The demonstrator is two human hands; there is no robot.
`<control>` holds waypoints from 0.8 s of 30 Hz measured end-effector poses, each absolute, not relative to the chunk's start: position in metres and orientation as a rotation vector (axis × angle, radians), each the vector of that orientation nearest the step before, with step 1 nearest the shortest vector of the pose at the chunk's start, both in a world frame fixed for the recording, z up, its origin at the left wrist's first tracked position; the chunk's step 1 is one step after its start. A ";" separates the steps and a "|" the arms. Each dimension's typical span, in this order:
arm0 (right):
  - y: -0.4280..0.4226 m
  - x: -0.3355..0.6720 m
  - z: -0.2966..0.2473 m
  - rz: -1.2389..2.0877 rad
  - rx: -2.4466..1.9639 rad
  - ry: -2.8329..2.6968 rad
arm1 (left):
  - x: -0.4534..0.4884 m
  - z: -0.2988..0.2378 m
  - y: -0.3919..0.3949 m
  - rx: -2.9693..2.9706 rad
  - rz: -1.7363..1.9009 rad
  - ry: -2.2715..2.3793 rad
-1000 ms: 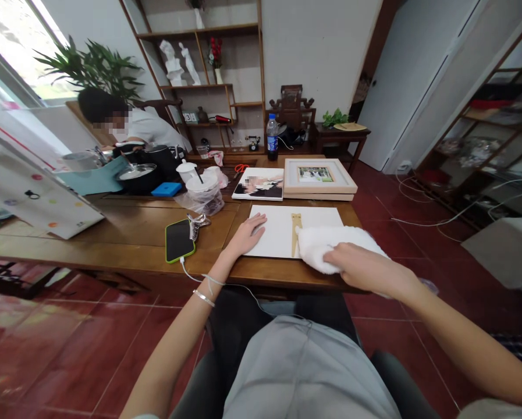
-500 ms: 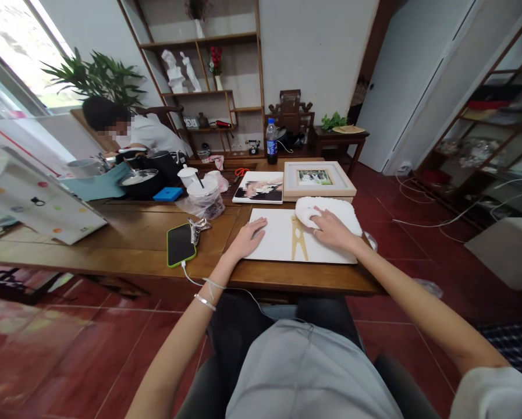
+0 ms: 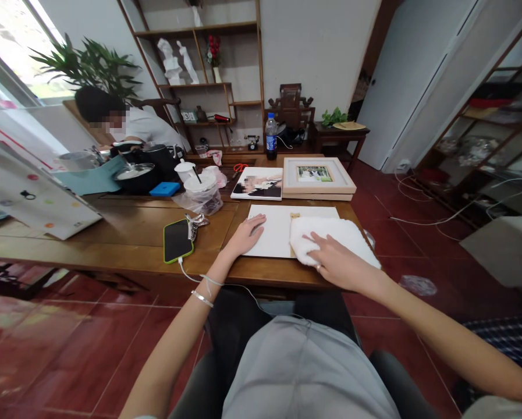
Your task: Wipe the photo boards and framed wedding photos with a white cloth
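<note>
Pressing on a white cloth (image 3: 330, 235), the right hand (image 3: 337, 265) lies palm-down with fingers spread flat, clasping nothing. The cloth covers the right part of a white board (image 3: 272, 233), which lies flat at the near edge of the table (image 3: 134, 233). The left hand (image 3: 247, 234) rests open on the board's left edge, fingers extended, gripping nothing. A tan strip (image 3: 294, 216), perhaps wood, shows at the board's far edge, mostly hidden under the cloth.

Left of the board: a phone (image 3: 177, 240) in a green case, cable attached, with a metal clip (image 3: 196, 221) just beside it. Beyond the board: a photo print (image 3: 258, 184) and a pale picture frame (image 3: 318, 177), side by side. Farther beyond: a bottle (image 3: 271, 137). Far left of the board, another person (image 3: 125, 125) sits at the table.
</note>
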State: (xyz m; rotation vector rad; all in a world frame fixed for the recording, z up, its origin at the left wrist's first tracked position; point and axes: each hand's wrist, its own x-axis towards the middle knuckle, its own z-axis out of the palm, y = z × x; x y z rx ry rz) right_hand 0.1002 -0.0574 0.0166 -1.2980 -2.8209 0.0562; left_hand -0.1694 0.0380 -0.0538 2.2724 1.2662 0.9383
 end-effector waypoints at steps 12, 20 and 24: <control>-0.007 0.086 -0.002 0.100 -1.204 -2.683 | -0.170 -0.054 0.039 2.291 0.925 1.268; 0.057 0.069 -0.001 0.035 -1.219 -2.639 | -0.169 -0.051 0.037 2.286 0.931 1.270; 0.058 0.061 0.000 -0.014 -1.233 -2.708 | -0.169 -0.051 0.038 2.277 0.932 1.265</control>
